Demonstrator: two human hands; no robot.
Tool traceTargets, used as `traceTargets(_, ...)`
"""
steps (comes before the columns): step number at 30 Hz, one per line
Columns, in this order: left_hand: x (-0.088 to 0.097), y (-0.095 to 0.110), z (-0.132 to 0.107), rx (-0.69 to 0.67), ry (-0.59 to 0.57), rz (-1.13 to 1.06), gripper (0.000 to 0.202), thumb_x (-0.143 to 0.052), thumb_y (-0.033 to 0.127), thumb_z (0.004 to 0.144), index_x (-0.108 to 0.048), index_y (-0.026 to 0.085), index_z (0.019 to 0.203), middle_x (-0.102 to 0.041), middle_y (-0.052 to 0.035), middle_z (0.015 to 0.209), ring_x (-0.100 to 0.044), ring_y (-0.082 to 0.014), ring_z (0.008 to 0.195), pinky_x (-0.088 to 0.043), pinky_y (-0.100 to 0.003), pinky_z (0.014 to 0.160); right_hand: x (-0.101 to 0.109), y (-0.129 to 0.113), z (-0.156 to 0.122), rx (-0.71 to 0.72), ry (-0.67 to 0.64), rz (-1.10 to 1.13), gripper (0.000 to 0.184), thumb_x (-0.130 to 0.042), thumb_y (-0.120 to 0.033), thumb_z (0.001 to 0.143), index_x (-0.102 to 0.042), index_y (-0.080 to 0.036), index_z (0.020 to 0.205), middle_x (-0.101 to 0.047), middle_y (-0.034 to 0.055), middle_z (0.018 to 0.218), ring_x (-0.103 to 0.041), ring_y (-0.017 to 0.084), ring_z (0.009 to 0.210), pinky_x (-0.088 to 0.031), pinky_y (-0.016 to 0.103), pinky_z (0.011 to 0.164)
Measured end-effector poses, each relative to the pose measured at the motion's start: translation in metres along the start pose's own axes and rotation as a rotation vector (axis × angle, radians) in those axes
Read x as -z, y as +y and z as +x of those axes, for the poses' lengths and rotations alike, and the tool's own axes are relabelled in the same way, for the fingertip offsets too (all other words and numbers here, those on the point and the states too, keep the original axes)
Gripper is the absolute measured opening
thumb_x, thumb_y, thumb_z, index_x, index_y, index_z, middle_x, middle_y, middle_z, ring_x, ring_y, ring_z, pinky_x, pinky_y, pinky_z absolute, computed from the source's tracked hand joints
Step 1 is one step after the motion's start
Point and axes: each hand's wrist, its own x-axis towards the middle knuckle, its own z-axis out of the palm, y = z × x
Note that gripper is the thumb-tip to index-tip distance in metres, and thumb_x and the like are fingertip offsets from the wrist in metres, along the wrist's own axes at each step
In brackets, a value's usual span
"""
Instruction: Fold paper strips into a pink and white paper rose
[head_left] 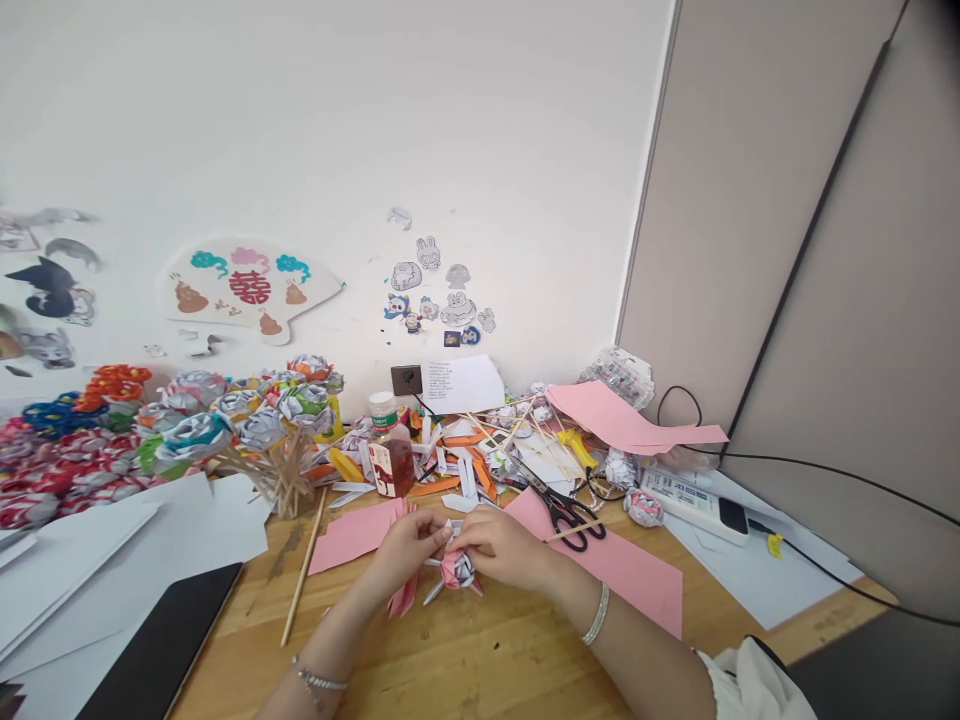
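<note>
Both hands meet over the front middle of the wooden table. Between them is a pink and white folded paper flower [459,570], its strips sticking out at the sides and below. My left hand [415,542] pinches its upper left side with thumb and fingers. From the right, my right hand [501,545] has its fingers closed on the flower's top, covering part of it. Folded pink paper strips [403,598] lie just under my left hand. Black-handled scissors [566,515] rest beyond my right hand, on a pink paper sheet [637,580].
Finished paper flowers [199,430] crowd the back left beside bundled sticks [289,480]. A jar of reddish liquid [391,465] stands amid paper scraps. A wooden stick [304,570] and a black tablet-like slab [165,645] lie left. A white power strip [694,505] with cables sits right.
</note>
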Motion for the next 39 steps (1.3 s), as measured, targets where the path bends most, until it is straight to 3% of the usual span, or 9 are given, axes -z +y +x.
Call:
traceTargets(3, 0.003, -0.001, 0.001, -0.030, 0.035, -0.087, 0.034, -0.063, 0.051, 0.061, -0.055, 0.018, 0.060, -0.054, 0.0035, 0.056, -0.052, -0.0138, 0.056, -0.044, -0.026, 0.056, 0.011, -0.005, 0.002, -0.156, 0.162, 0.037, 0.029, -0.055, -0.007, 0.077, -0.068, -0.022, 0.097, -0.067, 0.0030, 0.090, -0.057, 0.017, 0.088, -0.043, 0.029, 0.080)
traceTargets(6, 0.004, -0.001, 0.001, -0.060, 0.086, -0.195, 0.036, -0.064, 0.053, 0.064, -0.054, 0.018, 0.065, -0.053, 0.0039, 0.058, -0.052, -0.0131, 0.057, -0.044, -0.026, 0.059, 0.018, -0.003, 0.003, -0.350, 0.414, 0.109, 0.015, -0.054, -0.016, 0.079, -0.066, -0.019, 0.089, -0.065, 0.0052, 0.092, -0.058, 0.019, 0.091, -0.044, 0.031, 0.081)
traceTargets(9, 0.003, 0.000, 0.001, -0.075, 0.114, -0.264, 0.036, -0.066, 0.051, 0.064, -0.054, 0.017, 0.067, -0.053, 0.0039, 0.060, -0.052, -0.0125, 0.059, -0.045, -0.025, 0.060, 0.016, 0.005, 0.003, -0.534, 0.428, 0.359, 0.007, -0.056, -0.022, 0.077, -0.061, -0.018, 0.078, -0.065, 0.0020, 0.075, -0.061, 0.017, 0.071, -0.048, 0.029, 0.066)
traceTargets(11, 0.001, 0.001, 0.000, -0.066, 0.100, -0.296, 0.036, -0.068, 0.050, 0.063, -0.054, 0.017, 0.067, -0.054, 0.0040, 0.060, -0.053, -0.0120, 0.059, -0.045, -0.025, 0.061, 0.010, 0.011, 0.004, -0.589, 0.399, 0.525, 0.011, -0.060, -0.027, 0.074, -0.060, -0.018, 0.079, -0.064, 0.0017, 0.075, -0.061, 0.017, 0.071, -0.049, 0.027, 0.063)
traceTargets(15, -0.002, 0.002, -0.003, -0.022, 0.022, -0.347, 0.037, -0.070, 0.050, 0.062, -0.054, 0.017, 0.069, -0.057, 0.0034, 0.063, -0.056, -0.0133, 0.062, -0.049, -0.028, 0.066, 0.003, 0.014, 0.004, -0.588, 0.374, 0.618, 0.020, -0.065, -0.031, 0.069, -0.063, -0.017, 0.082, -0.065, 0.0029, 0.081, -0.061, 0.018, 0.076, -0.050, 0.027, 0.064)
traceTargets(22, -0.009, -0.002, -0.001, -0.083, -0.049, -0.218, 0.031, -0.067, 0.045, 0.068, -0.059, 0.016, 0.077, -0.064, -0.0013, 0.071, -0.061, -0.0162, 0.062, -0.049, -0.030, 0.063, 0.006, 0.001, 0.005, -0.476, 0.373, 0.347, 0.006, -0.065, -0.021, 0.073, -0.066, -0.017, 0.077, -0.065, 0.0025, 0.081, -0.059, 0.017, 0.080, -0.046, 0.027, 0.072)
traceTargets(26, -0.014, -0.007, 0.000, -0.129, 0.037, -0.079, 0.031, -0.062, 0.042, 0.070, -0.062, 0.016, 0.087, -0.065, -0.0057, 0.085, -0.061, -0.0168, 0.066, -0.049, -0.029, 0.063, 0.007, -0.004, 0.005, -0.485, 0.367, 0.228, 0.003, -0.063, -0.020, 0.076, -0.065, -0.018, 0.074, -0.064, 0.0017, 0.080, -0.058, 0.017, 0.081, -0.043, 0.027, 0.073)
traceTargets(33, -0.014, -0.007, -0.003, -0.240, 0.125, 0.122, 0.026, -0.053, 0.039, 0.079, -0.067, 0.021, 0.091, -0.063, -0.0093, 0.096, -0.059, -0.0231, 0.091, -0.052, -0.031, 0.069, 0.003, -0.005, 0.006, -0.509, 0.401, 0.367, 0.006, -0.063, -0.022, 0.075, -0.059, -0.018, 0.075, -0.062, 0.0008, 0.080, -0.058, 0.016, 0.077, -0.045, 0.026, 0.069)
traceTargets(39, -0.017, -0.008, -0.003, -0.206, 0.085, 0.053, 0.034, -0.053, 0.042, 0.080, -0.062, 0.020, 0.103, -0.066, -0.0087, 0.094, -0.062, -0.0216, 0.084, -0.052, -0.032, 0.069, -0.001, -0.002, 0.006, -0.472, 0.392, 0.402, 0.007, -0.062, -0.024, 0.076, -0.059, -0.018, 0.075, -0.061, 0.0002, 0.078, -0.058, 0.015, 0.075, -0.045, 0.026, 0.069)
